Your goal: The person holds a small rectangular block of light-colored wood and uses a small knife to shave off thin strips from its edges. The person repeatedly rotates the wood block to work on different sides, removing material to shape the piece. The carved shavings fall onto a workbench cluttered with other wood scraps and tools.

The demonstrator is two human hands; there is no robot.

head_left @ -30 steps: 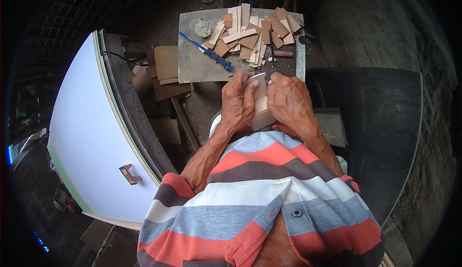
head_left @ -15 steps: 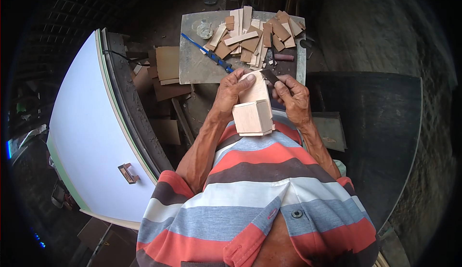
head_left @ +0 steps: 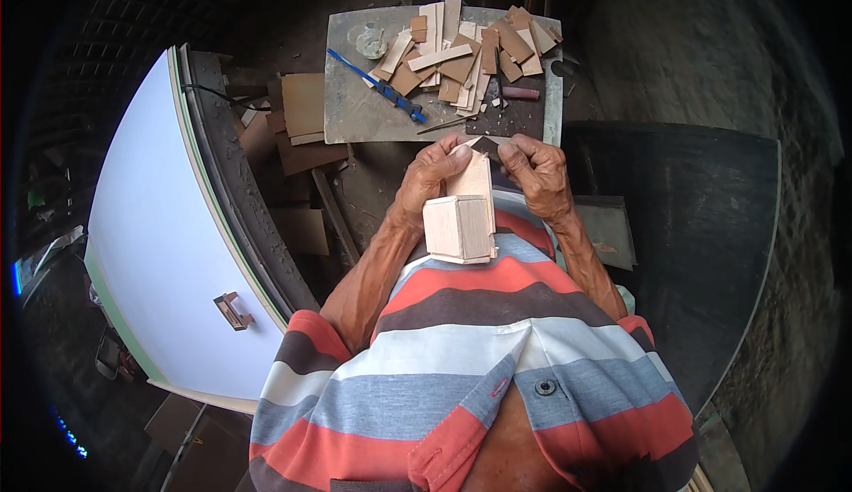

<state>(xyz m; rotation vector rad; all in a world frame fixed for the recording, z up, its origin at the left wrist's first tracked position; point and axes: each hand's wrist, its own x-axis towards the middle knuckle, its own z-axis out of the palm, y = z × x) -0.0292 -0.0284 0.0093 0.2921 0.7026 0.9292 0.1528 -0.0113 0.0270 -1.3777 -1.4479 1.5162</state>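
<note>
Over my lap, my left hand (head_left: 432, 178) grips a small pale wooden piece, a thin upright board with a box-like block (head_left: 459, 228) at its lower end. The thumb presses on the board's face near its top. My right hand (head_left: 536, 175) is closed, pinching a dark strip that looks like sandpaper (head_left: 485, 145). That strip lies against the board's top edge, close to my left fingertips. Part of it is hidden by my fingers.
Ahead stands a small worktable (head_left: 355, 119) with a pile of wood offcuts (head_left: 453, 57), a blue-handled tool (head_left: 390, 95) and a red-handled tool (head_left: 519, 94). A white panel (head_left: 177, 252) leans at left, bearing a small bracket-like piece (head_left: 233, 311). A dark board (head_left: 683, 235) lies right.
My right hand has moved slightly up and inward, bringing the dark strip over the board's top edge. The wooden piece has shifted slightly down and left.
</note>
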